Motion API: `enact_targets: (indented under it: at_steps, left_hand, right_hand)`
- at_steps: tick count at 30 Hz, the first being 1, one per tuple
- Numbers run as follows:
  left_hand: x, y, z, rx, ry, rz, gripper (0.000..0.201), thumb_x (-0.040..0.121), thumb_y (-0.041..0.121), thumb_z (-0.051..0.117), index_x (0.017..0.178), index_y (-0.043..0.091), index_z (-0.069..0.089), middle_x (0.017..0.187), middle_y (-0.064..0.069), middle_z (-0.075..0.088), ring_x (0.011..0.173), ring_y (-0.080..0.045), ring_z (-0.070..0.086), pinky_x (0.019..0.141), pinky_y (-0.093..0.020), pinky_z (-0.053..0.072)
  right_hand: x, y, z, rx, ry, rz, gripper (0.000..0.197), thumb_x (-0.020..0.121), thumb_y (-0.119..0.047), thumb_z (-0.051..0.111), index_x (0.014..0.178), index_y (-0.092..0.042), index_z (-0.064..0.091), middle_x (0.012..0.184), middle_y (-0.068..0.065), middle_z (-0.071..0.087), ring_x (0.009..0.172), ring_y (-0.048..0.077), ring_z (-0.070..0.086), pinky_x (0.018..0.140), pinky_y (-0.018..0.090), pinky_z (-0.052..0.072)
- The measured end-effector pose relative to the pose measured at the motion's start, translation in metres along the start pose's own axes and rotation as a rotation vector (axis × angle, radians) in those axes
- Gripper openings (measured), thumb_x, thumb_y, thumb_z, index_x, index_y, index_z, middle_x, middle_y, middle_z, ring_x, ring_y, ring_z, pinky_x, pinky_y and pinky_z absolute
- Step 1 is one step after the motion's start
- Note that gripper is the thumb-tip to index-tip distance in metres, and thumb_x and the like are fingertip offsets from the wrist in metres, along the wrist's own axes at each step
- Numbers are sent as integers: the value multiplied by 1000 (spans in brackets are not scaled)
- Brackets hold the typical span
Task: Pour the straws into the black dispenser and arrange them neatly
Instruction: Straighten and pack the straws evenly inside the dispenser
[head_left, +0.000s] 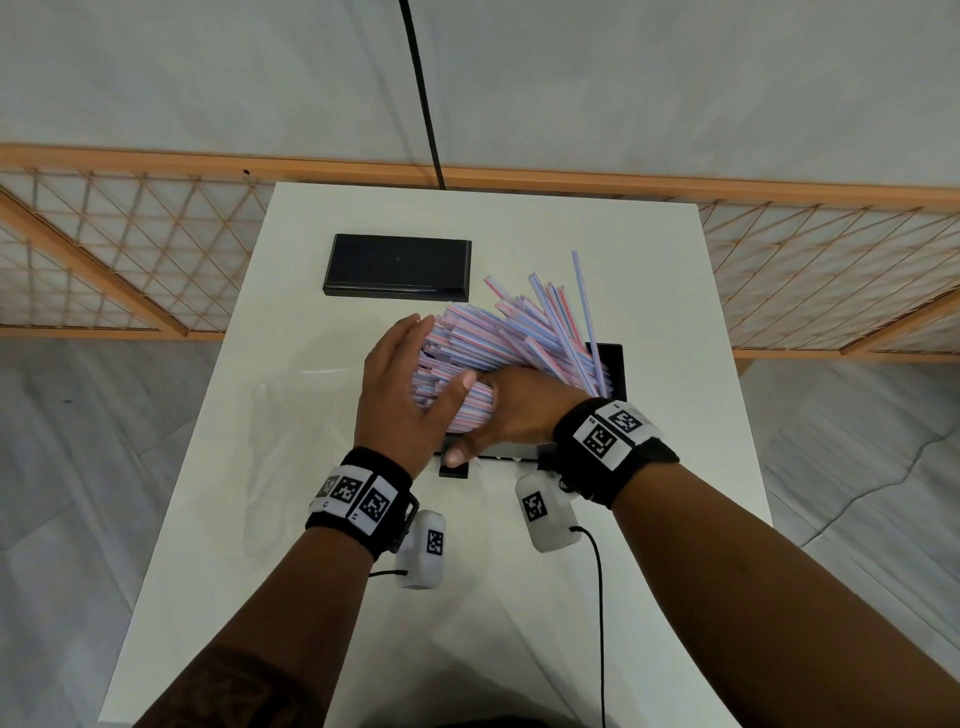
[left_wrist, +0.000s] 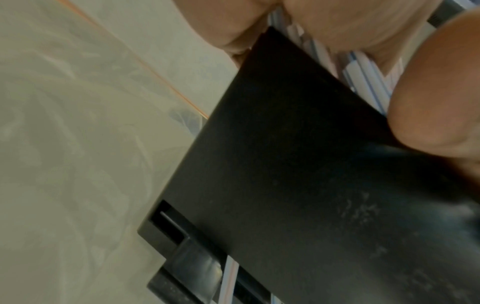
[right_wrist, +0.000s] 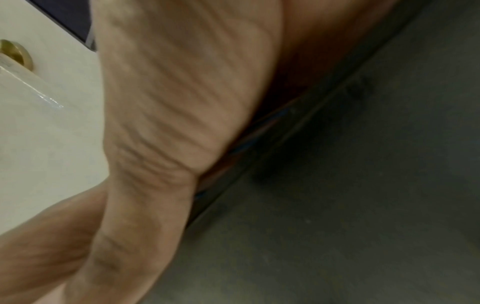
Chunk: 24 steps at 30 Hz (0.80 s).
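Pressing striped straws (head_left: 498, 343) over the black dispenser (head_left: 612, 366), the left hand (head_left: 402, 395) lay flat-fingered; the right hand (head_left: 511, 415) curled around them.

Head view's bright and evenly lit, soft shadows on the white rectangular table (head_left: 675, 312), edges bowed by the wide lens. Both wrist views are dim, blurry, too close to focus.
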<state>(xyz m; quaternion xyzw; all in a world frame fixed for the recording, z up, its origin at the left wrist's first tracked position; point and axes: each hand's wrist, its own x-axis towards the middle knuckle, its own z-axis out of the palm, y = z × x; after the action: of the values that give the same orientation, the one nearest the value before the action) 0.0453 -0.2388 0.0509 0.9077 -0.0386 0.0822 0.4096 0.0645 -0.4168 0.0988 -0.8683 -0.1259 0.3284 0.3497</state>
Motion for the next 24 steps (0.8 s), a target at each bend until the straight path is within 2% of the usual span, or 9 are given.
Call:
enact_targets:
  at_steps: [2,8,12,15,16,18,19,21,24]
  left_hand:
    - [-1,1,1,-2,-1,-3,69,90,54,62,149,30,36,155,10,34,141,-10,34,112,-29,35]
    - [-2,3,2,40,-5,-28,65,93,55,57,149,28,38,157,11,33,141,-9,36,110,-25,33]
    - [-3,5,0,55,-23,-41,66,93,57,54,150,28,37,157,10,34,139,-10,38,109,-23,33]
    - [-4,8,-2,35,-19,-33,65,92,55,57,148,27,40,156,10,34,137,-8,39,109,-26,39]
    - [-4,9,-4,23,-15,-26,65,90,55,60,146,27,41,156,10,31,135,-6,39,106,-23,41]
    - [-2,14,-6,-22,-4,-24,67,85,55,67,143,28,45,157,10,24,130,0,39,97,-11,39]
    - [-1,16,-7,-41,0,-32,70,82,55,71,142,28,46,158,10,21,129,0,40,95,-9,38]
    - [2,18,-6,-54,1,-56,75,78,54,76,142,27,46,158,10,22,133,-3,39,100,-16,40]
    - [3,18,-3,-68,9,-78,75,78,51,78,141,25,45,152,8,34,133,-7,42,106,-25,42]
  right_hand:
    - [-2,-1,-2,6,-9,-20,77,65,-49,91,133,-37,57,118,-23,56,110,-1,49,99,19,33]
    - [-2,0,0,-2,-10,-38,80,68,-49,90,138,-36,53,121,-23,52,112,-1,45,100,18,30]
    - [2,3,7,-3,6,-42,86,64,-60,88,139,-39,53,136,-20,57,124,4,50,111,26,35]
    - [3,4,11,-3,13,-24,88,59,-69,85,137,-42,53,136,-20,59,126,5,52,114,33,38]
    - [1,4,11,0,24,-21,87,60,-69,85,137,-42,53,137,-20,59,127,5,51,115,33,37]
    - [-3,4,10,-30,39,-18,83,65,-66,84,137,-41,52,140,-17,57,129,7,50,111,27,36]
    - [-5,4,10,-65,49,-13,83,67,-66,83,139,-39,51,140,-14,57,128,8,50,105,24,35]
    - [-7,4,13,-130,101,-10,83,67,-67,82,137,-33,54,132,-10,62,122,12,54,96,23,38]
    - [-7,4,20,-124,207,-53,88,62,-62,87,135,-25,55,126,-9,63,116,13,57,94,24,42]
